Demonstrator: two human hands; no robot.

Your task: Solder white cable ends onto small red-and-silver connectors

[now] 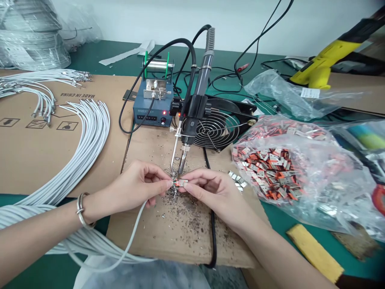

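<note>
My left hand (132,186) pinches the end of a white cable (135,230), which loops down from the fingers toward the lower left. Between thumb and fingers, my right hand (210,188) grips a small metal USB connector (183,183) with an orange-red insert. The cable end and connector meet just under the tip of a soldering iron (182,160), clamped upright in a stand. A thin solder feed tube (174,150) comes down beside the iron. Whether the tip touches the joint I cannot tell. Solder bits lie scattered on the cardboard (144,152) below.
Bundled white cables (99,120) lie at left. Behind the iron stand a blue solder feeder (153,108) with a solder spool (158,65) and a black fan (219,126). At right are a bag of connectors (273,172), loose metal pieces (237,180) and a yellow sponge (314,253).
</note>
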